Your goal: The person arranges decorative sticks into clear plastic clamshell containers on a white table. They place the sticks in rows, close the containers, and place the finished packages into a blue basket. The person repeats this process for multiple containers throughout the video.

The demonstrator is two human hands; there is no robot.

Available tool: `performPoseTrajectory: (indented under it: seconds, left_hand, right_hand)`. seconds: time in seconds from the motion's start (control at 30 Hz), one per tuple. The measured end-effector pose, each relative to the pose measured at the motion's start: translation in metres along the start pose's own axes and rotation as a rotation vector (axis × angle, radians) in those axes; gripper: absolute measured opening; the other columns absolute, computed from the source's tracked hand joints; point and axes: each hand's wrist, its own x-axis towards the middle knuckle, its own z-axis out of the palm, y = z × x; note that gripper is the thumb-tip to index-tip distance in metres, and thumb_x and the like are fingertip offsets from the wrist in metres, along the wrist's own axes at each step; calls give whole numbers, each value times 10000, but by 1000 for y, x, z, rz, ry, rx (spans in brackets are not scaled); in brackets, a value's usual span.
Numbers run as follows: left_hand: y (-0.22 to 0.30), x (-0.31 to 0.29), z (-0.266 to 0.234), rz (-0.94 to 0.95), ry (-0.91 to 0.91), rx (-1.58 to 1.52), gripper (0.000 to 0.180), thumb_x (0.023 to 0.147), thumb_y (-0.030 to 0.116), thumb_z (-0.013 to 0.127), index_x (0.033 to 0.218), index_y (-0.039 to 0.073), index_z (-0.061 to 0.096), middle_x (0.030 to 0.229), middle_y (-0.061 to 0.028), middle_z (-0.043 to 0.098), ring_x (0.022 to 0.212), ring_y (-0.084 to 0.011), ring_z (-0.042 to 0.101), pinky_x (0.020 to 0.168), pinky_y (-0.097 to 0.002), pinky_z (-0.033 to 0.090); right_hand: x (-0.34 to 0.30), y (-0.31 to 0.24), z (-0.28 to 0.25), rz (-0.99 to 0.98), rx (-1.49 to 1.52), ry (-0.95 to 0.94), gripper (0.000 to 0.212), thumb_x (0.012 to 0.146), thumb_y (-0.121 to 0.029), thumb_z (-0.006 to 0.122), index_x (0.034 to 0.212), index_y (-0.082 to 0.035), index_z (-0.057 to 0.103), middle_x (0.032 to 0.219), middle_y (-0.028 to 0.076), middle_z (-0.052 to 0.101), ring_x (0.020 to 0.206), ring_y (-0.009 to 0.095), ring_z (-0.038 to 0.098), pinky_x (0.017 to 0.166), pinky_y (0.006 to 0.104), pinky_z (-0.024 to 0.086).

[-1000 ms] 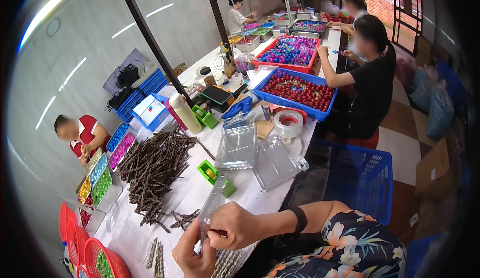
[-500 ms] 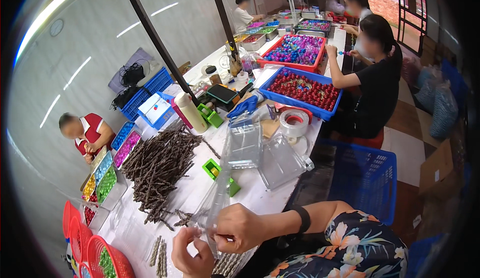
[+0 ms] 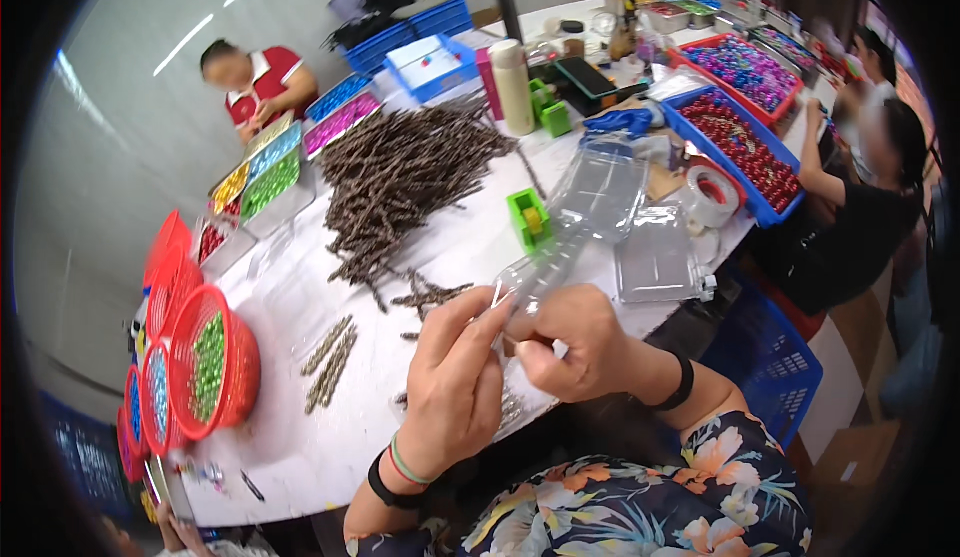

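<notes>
Your left hand (image 3: pixel 450 382) pinches and your curled right hand (image 3: pixel 575 342) grips a clear plastic strip (image 3: pixel 545 272) — glossy, long, thin — above the white tabletop (image 3: pixel 300 457), near rough, dark-brown twisted strands (image 3: pixel 400 187) heaped loosely.

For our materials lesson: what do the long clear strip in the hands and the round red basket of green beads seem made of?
Long clear strip: probably thin glossy plastic; see-through, with bright glints. Round red basket: likely moulded plastic, lightly glossy; evenly coloured, perforated wall.
</notes>
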Motion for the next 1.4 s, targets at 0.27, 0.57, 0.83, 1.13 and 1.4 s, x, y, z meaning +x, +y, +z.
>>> performPoseTrajectory:
  seconds: [0.27, 0.57, 0.83, 1.13, 1.4]
  left_hand:
    - [-2, 1, 2, 47, 26, -39, 440, 808, -78, 521, 1236, -76, 624, 1192, -233, 605, 1030, -364, 610, 912, -408, 492]
    - [-2, 2, 1, -13, 29, -110, 391, 850, -21, 501, 1210, -90, 637, 1209, -253, 610, 1062, -360, 629, 930, -391, 504]
    - [-6, 0, 10, 28, 43, 0, 428, 802, 17, 719, 1217, -61, 647, 1168, -203, 620, 1020, -347, 620, 887, -391, 511]
    - [-25, 17, -9, 7, -9, -64, 303, 883, 12, 617, 1174, -19, 692, 1210, -207, 608, 1035, -319, 647, 856, -368, 540]
    - [-55, 43, -8, 119, -54, -60, 295, 858, 189, 675, 992, -73, 678, 1276, -241, 568, 1121, -366, 619, 918, -405, 518]
  right_hand:
    - [-11, 5, -3, 48, 57, -63, 204, 978, -177, 645, 868, -6, 658, 673, 111, 570, 549, 308, 566, 504, 389, 425]
    - [-7, 2, -2, 65, 76, -48, 129, 984, -87, 595, 906, 7, 634, 694, 126, 592, 550, 322, 571, 502, 398, 431]
    - [-12, -3, 11, 359, 106, 118, 140, 889, -29, 558, 762, 2, 608, 619, 126, 564, 494, 297, 541, 485, 392, 427]
    - [16, 11, 3, -168, -140, 57, 202, 717, -24, 649, 629, -63, 472, 548, 100, 473, 484, 327, 520, 482, 426, 424]
    - [46, 34, -7, -261, -129, -16, 167, 783, -126, 643, 678, -67, 527, 599, 109, 535, 550, 335, 582, 531, 444, 459]
